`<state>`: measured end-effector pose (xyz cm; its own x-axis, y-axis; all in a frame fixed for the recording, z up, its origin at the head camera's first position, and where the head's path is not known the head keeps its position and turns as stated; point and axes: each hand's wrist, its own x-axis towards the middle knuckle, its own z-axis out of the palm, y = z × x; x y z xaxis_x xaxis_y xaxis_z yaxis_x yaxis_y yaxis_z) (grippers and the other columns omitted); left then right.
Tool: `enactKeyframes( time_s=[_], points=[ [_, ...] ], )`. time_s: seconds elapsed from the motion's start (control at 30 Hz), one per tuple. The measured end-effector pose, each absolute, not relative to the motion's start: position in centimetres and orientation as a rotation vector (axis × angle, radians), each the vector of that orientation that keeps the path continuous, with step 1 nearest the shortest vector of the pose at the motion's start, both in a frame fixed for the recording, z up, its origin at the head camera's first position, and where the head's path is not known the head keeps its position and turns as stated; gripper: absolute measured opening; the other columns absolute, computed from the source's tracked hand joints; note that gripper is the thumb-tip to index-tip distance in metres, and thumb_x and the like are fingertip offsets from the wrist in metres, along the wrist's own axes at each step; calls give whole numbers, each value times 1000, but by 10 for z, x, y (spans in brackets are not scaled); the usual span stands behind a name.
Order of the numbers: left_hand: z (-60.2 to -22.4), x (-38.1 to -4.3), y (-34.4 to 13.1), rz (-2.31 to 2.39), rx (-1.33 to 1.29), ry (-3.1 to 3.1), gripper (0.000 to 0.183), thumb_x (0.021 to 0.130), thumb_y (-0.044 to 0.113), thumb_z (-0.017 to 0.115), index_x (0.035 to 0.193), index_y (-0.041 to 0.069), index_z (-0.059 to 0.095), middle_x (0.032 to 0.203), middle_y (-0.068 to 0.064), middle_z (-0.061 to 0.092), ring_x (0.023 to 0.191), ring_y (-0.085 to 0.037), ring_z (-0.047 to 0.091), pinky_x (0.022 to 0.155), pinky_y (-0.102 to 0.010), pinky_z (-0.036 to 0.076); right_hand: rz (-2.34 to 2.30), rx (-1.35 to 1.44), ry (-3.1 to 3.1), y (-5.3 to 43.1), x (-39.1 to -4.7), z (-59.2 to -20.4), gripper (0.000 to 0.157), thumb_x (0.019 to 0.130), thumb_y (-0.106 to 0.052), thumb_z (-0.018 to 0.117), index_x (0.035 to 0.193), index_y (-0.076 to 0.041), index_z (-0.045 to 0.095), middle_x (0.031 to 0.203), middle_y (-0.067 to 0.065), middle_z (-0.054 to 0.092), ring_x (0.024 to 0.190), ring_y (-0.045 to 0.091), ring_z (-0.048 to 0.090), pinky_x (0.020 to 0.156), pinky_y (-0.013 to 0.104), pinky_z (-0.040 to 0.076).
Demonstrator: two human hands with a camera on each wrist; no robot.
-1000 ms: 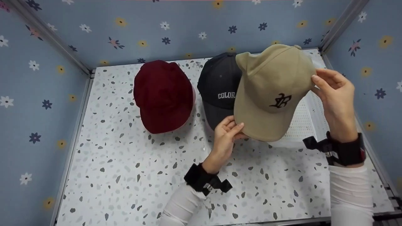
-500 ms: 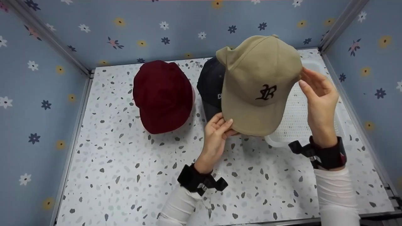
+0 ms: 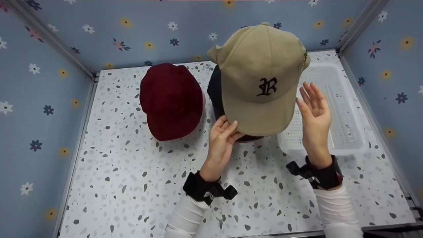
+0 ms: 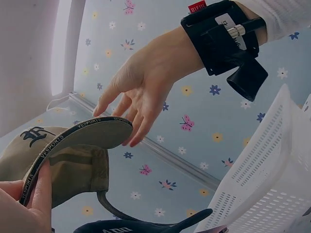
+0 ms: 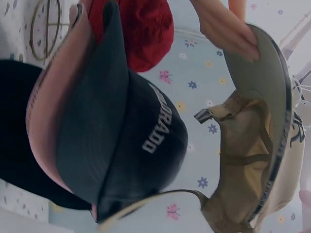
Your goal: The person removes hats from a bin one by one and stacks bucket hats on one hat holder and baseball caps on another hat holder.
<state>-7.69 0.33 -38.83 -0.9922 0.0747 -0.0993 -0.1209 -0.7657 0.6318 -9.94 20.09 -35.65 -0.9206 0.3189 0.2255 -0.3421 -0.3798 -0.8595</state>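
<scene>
A khaki cap [image 3: 254,62] with a black letter on its front is held up in the air, brim toward me. My left hand [image 3: 218,145] pinches the left edge of its brim between thumb and fingers. My right hand [image 3: 315,122] is off the cap's right side, its fingers extended and holding nothing. Below the khaki cap sits a dark cap [image 5: 150,131] with white lettering, mostly covered in the head view. In the right wrist view a pink brim [image 5: 46,131] lies under the dark one. The khaki cap's loose back strap [image 4: 109,206] hangs down toward the dark cap.
A maroon cap [image 3: 172,99] rests on the left over something pink. To the right lies a white perforated basket [image 3: 360,145]. Flowered walls [image 3: 191,29] enclose the speckled table [image 3: 138,185] at the back and sides. A wire ring [image 5: 43,29] shows in the right wrist view.
The khaki cap has moved left and up, over the dark cap, with my left hand still pinching its brim. My right hand has let go of its side and come down and left.
</scene>
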Motion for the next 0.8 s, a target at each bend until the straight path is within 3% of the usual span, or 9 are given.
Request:
enactKeyframes(
  time_s=[0.13, 0.27, 0.43, 0.53, 0.8],
  points=[
    [-388, -78, 1, 2868, -100, 1014, 25, 86, -13, 40, 111, -9, 40, 90, -11, 54, 75, -17, 60, 67, -29, 52, 2433, -70, -1543, 193, -92, -364, 49, 86, 7, 48, 131, 3, 32, 131, 20, 38, 117, 26, 41, 97, 28, 36],
    [-388, -78, -1, 2884, -107, 994, 26, 85, -14, 39, 111, -10, 40, 90, -11, 55, 75, -17, 60, 67, -28, 52, 2593, -188, -1523, 186, -86, -370, 53, 87, 1, 51, 134, 3, 28, 119, 14, 48, 103, 19, 51, 88, 26, 44],
    [-389, -79, -1, 2896, -117, 971, 25, 85, -14, 39, 110, -9, 40, 89, -11, 54, 74, -17, 61, 67, -29, 52, 2810, -236, -1390, 180, -81, -378, 44, 88, -3, 50, 128, 3, 32, 104, 8, 56, 89, 17, 58, 79, 30, 49],
    [-390, -79, -1, 2892, -118, 977, 25, 85, -14, 39, 110, -9, 39, 89, -11, 54, 74, -17, 61, 67, -29, 52, 2910, -241, -1302, 179, -80, -381, 36, 89, -4, 49, 123, 2, 38, 102, 8, 56, 88, 19, 58, 80, 32, 49],
    [-393, -78, -6, 2856, -107, 999, 24, 86, -12, 39, 110, -8, 40, 90, -11, 53, 75, -17, 60, 68, -28, 52, 3055, -231, -1135, 179, -79, -382, 33, 90, -4, 48, 121, -1, 39, 105, 10, 56, 93, 21, 58, 81, 35, 48]
  ],
)
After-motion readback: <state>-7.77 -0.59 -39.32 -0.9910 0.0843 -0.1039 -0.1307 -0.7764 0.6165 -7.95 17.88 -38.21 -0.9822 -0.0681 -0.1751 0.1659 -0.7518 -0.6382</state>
